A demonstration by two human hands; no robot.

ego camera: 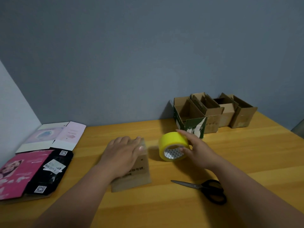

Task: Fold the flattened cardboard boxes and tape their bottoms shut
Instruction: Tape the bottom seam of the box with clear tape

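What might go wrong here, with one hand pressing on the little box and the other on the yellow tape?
The left hand only presses flat on the small brown box, so the box could slide or its flaps spring open. The right hand holds the tape roll by fingertips; it may slip and roll away. The scissors lie under the right forearm and could be knocked.

Single head-worn wide-angle view, looking forward and down across the wooden table [230, 162] toward the grey-blue wall [148, 55]. Both forearms enter from the bottom edge; the far table corners lie well within frame.
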